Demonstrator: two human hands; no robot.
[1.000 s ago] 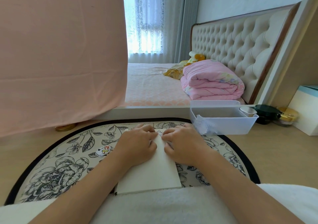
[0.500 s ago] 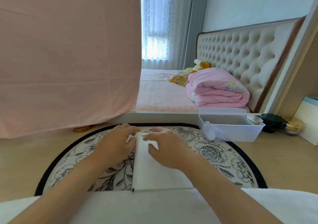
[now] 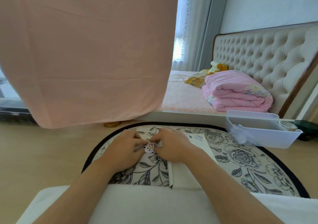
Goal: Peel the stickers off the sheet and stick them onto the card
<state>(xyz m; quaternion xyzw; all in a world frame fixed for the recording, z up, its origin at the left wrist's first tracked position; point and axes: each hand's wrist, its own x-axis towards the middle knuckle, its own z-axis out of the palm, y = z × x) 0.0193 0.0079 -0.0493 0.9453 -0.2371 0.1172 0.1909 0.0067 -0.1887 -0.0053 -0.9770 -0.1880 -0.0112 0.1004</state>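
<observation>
A small pink cartoon sticker is pinched between the fingertips of my left hand and my right hand, just above the floral mat. The white card lies on the mat under my right wrist and reaches to the mat's near edge. Its far end shows small drawn figures beside my right hand. Whether that far part is the sticker sheet or the card, I cannot tell. My fingers hide the sticker's upper edge.
A round floral mat with a black rim covers the wooden table. A white plastic bin stands at the right, dark jars behind it. A pink cloth hangs at the left over a gold lid. A white towel lies nearest me.
The view has swung left, so the card now sits further right. Both hands have left the card's top and now hold a pink sticker between them to its left.
</observation>
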